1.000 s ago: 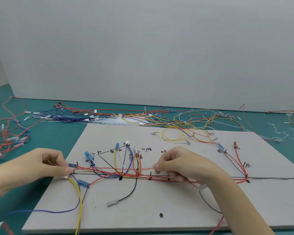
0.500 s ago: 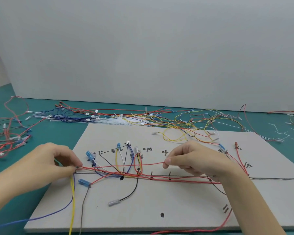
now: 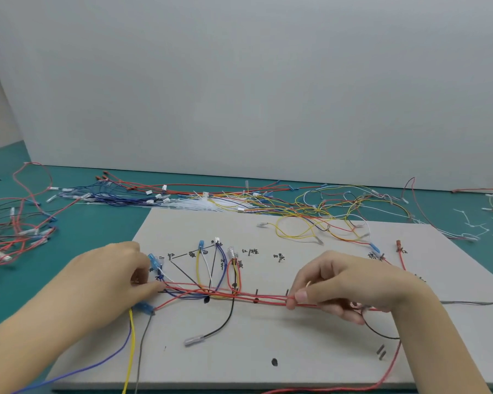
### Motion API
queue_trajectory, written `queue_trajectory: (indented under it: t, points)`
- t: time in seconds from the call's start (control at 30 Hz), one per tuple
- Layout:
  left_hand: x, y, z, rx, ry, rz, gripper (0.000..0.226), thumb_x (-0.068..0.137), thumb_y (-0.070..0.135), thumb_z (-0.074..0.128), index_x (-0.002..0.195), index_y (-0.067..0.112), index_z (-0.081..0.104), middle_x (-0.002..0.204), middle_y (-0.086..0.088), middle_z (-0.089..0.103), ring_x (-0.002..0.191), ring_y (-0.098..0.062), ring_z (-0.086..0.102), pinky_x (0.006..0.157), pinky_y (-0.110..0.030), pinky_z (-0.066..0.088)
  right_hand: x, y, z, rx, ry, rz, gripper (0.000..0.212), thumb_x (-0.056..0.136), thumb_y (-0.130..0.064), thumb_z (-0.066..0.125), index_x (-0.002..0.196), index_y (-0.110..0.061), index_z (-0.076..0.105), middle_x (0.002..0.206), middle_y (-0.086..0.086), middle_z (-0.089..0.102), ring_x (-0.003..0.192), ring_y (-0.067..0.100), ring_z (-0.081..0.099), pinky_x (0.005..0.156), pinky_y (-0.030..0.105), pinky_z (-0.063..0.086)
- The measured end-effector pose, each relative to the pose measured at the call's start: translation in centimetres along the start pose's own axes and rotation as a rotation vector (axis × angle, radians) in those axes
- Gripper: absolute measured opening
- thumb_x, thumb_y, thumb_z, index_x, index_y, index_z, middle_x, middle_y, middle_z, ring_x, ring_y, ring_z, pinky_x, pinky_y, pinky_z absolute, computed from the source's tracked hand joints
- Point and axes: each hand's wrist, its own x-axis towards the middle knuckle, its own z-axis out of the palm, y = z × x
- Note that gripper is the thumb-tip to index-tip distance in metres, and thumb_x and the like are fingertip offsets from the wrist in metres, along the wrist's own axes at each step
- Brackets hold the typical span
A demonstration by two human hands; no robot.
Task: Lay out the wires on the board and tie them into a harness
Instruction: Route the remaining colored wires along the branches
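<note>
A grey board (image 3: 268, 336) with hand-written marks and small pegs lies on the teal table. Along its middle runs a bundle of red wires (image 3: 262, 298), with blue, yellow, white and black branches looping up around (image 3: 211, 268). My left hand (image 3: 108, 282) pinches the left end of the bundle beside a blue terminal (image 3: 153, 258). My right hand (image 3: 350, 288) pinches the red wires between thumb and forefinger right of the board's centre. A black wire with a clear terminal (image 3: 192, 340) hangs toward the front. Blue, yellow and grey wires (image 3: 130, 348) trail off the near edge.
Heaps of loose wires lie behind the board (image 3: 310, 203) and at the far left (image 3: 17, 228). A fan of white cable ties (image 3: 202, 203) sits at the board's back edge, and cut tie ends (image 3: 475, 223) are scattered at the right. A red wire (image 3: 387, 373) curls off the front right.
My right hand has come down and back toward the trunk line, pressing its red wire into the bundle. My left hand stays pinching the left end, shifted slightly right.
</note>
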Motion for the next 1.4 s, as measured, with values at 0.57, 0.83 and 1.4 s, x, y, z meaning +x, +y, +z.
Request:
queue_trajectory:
  t: [0.57, 0.83, 1.4]
  points:
    - [1.5, 5.6, -2.3, -0.414, -0.283, 0.469, 0.021, 0.086, 0.053, 0.054, 0.096, 0.041, 0.068, 0.094, 0.025, 0.056, 0.091, 0.004, 0.054, 0.072, -0.012, 0.041, -1.3, 1.5, -1.1, -0.018, 0.148, 0.169, 0.013, 0.09, -0.017, 0.063, 0.086, -0.013, 0.075, 0.053, 0.002, 0.053, 0.036, 0.012, 0.044, 0.039, 0.02, 0.037]
    - [3.5, 12.1, -1.0, -0.391, -0.157, 0.661, 0.022, 0.097, 0.032, 0.053, 0.113, 0.029, 0.068, 0.099, 0.014, 0.06, 0.093, -0.001, 0.045, 0.082, -0.022, 0.039, -0.9, 1.9, -1.0, -0.074, 0.305, 0.304, 0.024, 0.081, -0.028, 0.074, 0.065, -0.015, 0.061, 0.048, 0.0, 0.05, 0.033, 0.01, 0.035, 0.034, 0.016, 0.026]
    - [3.1, 15.0, 2.9, -0.598, -0.095, 0.551, 0.018, 0.09, 0.044, 0.061, 0.096, 0.029, 0.07, 0.088, 0.012, 0.048, 0.078, 0.001, 0.045, 0.069, -0.016, 0.035, -0.6, 3.2, -2.3, 0.044, 0.568, 0.287, 0.008, 0.079, -0.004, 0.072, 0.08, -0.011, 0.076, 0.05, 0.002, 0.056, 0.035, 0.008, 0.035, 0.035, 0.015, 0.024]
